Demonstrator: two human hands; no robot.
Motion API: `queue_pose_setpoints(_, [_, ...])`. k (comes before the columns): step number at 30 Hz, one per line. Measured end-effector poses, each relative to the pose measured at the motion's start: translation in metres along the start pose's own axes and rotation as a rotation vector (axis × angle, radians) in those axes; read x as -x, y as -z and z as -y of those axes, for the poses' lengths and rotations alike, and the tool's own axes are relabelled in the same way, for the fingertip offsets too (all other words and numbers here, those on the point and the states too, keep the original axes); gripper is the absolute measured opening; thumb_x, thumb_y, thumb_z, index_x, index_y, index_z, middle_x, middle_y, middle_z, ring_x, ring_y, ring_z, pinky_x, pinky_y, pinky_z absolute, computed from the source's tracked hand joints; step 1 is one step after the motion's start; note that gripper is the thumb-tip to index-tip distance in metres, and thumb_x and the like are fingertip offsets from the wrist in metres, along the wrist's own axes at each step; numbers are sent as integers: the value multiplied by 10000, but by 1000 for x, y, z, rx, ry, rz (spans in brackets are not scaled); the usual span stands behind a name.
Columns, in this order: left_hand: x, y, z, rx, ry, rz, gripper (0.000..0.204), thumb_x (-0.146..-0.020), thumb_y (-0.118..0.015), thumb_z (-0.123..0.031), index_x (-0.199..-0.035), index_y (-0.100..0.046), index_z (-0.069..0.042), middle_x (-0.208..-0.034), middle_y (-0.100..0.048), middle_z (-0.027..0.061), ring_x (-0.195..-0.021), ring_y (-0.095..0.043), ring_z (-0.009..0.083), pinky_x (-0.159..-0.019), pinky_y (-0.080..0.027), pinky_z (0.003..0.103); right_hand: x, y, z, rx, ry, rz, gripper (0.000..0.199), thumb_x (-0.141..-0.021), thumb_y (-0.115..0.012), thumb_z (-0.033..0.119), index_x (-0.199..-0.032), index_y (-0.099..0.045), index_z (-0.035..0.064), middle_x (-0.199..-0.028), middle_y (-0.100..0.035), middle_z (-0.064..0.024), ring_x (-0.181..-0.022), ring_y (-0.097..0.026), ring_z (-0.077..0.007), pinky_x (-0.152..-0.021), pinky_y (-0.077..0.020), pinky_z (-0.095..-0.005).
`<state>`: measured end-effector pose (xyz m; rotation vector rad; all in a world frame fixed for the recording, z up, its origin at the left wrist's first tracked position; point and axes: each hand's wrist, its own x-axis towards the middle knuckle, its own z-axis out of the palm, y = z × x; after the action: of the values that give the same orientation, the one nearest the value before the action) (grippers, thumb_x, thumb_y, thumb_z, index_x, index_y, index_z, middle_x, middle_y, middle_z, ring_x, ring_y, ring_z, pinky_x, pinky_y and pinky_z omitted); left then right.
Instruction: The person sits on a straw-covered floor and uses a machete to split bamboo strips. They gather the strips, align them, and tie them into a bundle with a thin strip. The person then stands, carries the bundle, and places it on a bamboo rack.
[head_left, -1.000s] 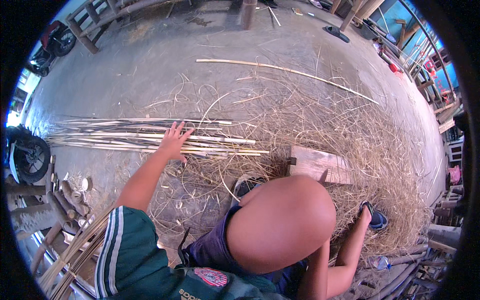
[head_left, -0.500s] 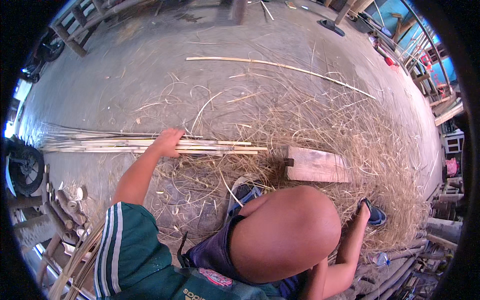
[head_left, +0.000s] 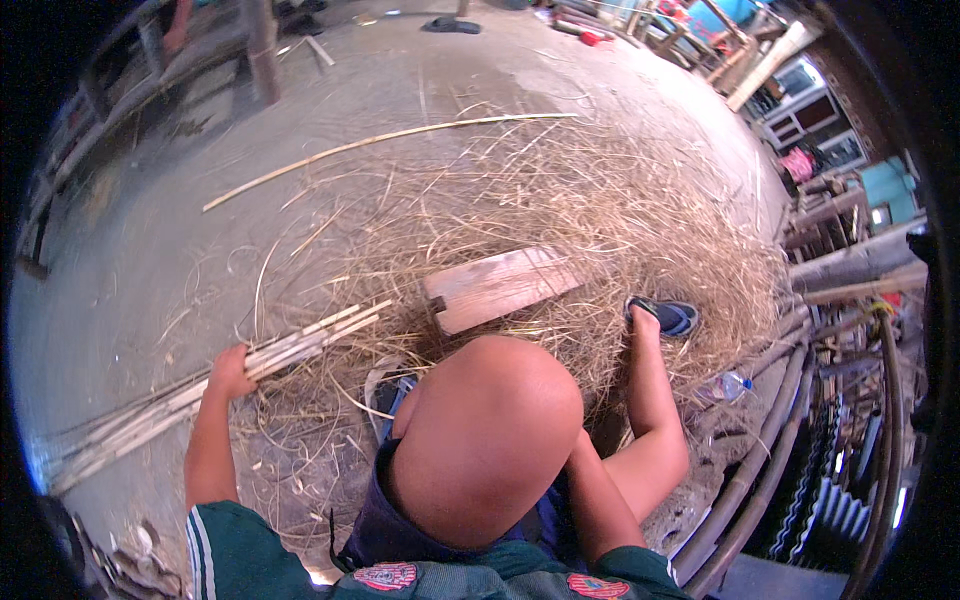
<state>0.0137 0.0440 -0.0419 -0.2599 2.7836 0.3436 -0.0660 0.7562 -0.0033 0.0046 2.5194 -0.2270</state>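
Note:
A bundle of long, pale split-bamboo strips [head_left: 310,340] lies slantwise at the left, one end near the wooden block. My left hand [head_left: 232,372] is closed round these strips a little way back from that end. The arm is stretched out to the left. My right forearm [head_left: 600,500] runs up behind my raised knee, which hides my right hand. The notched wooden block [head_left: 505,285] lies just beyond the knee, among thin curly shavings [head_left: 650,225].
One long single strip [head_left: 380,138] lies farther out on the concrete floor. My foot in a dark sandal [head_left: 665,318] rests on the shavings at right. A plastic bottle [head_left: 725,387] and wooden poles [head_left: 755,460] lie at the right. A loose sandal [head_left: 452,26] is at the far side.
The view has turned to the right, so block and shavings appear farther left. My left hand remains on the strips, which now appear slanted.

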Motion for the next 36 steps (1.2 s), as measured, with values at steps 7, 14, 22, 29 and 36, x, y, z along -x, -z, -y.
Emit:
queue_pose_setpoints(7, [6, 2, -10, -29, 103, 49, 645, -615, -820, -185, -1185, -554, -46, -1127, -656, 232, -1070, -631, 424, -941, -525, 485, -17, -32, -12, 209, 200, 227, 534, -853, -694, 350, -1338, -561, 170, -1149, -713, -174, -1068, -678, -388, -869, -555, -515])
queue_pose_setpoints(14, [-5, -7, -2, -134, 120, 71, 651, -633, -811, -227, -1215, -572, -60, -1027, -704, 227, -981, -679, 428, -881, -549, 496, -12, -25, 4, 42, 110, 127, 611, -837, -719, 421, -1371, -539, 187, -1138, -717, -165, -1062, -680, -393, -873, -552, -505])
queue_pose_setpoints(22, [-14, 16, -10, -102, 141, 9, 719, -634, -815, -223, -1290, -560, -77, -1078, -710, 218, -1029, -676, 428, -938, -541, 492, -6, -15, 12, 38, 103, 129, 576, -836, -717, 425, -1313, -580, 132, -1142, -702, -205, -1078, -672, -395, -896, -546, -508])
queue_pose_setpoints(29, [-38, 163, -38, -168, 139, -313, 760, -663, -814, -251, -1353, -551, -69, -1154, -681, 233, -1085, -638, 431, -944, -514, 513, -22, -22, 16, 242, 64, 123, 387, -837, -675, 294, -1181, -681, 116, -1150, -730, -140, -1070, -701, -329, -887, -565, -476])
queue_pose_setpoints(36, [-62, 337, -169, -99, 53, -548, 562, -699, -747, -266, -1207, -599, -77, -1062, -699, 255, -1012, -663, 440, -854, -532, 511, -10, 30, 54, 323, 87, 144, 344, -886, -607, 300, -1129, -740, 96, -1125, -733, -176, -1073, -702, -328, -913, -556, -452])
